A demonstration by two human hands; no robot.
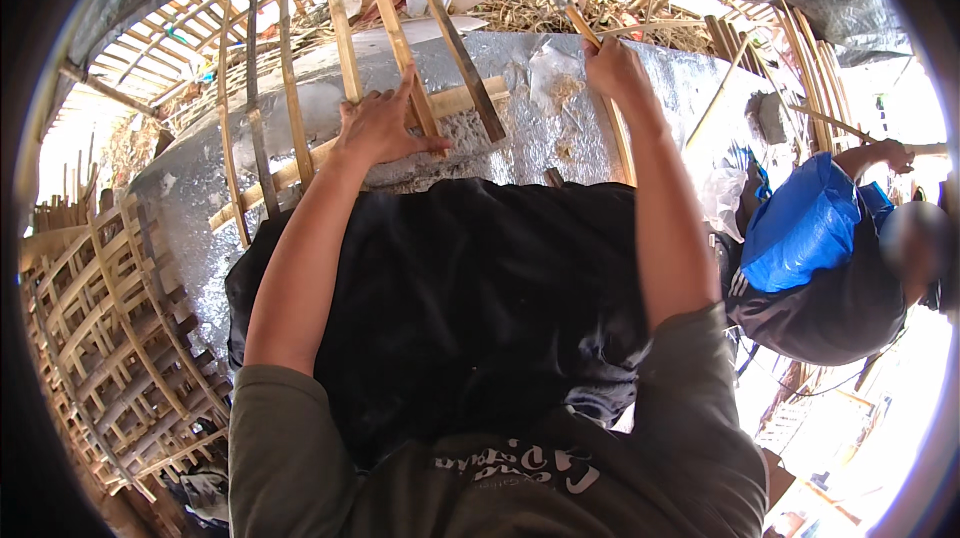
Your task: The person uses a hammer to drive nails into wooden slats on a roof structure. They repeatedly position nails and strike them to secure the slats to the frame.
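My left hand (380, 130) lies over a light bamboo slat (392, 33), its index finger stretched along the slat and its thumb spread out to the right. Several slats run lengthwise over a bamboo crosspiece (458, 100); a darker slat (462, 60) is just right of the hand. Off to the right, my right hand (618, 70) is raised and closed around the wooden handle of a hammer (582, 26), whose metal head points up and away. Where the slat passes beneath my left palm, it is partly hidden.
A silvery sheet-covered work surface (545, 128) lies beneath the slats. At the left stands a stack of woven bamboo lattice panels (110, 328). To the right sits another person (830, 313) beside a blue bag (805, 223). Dry plant scraps (530, 18) are heaped at the back.
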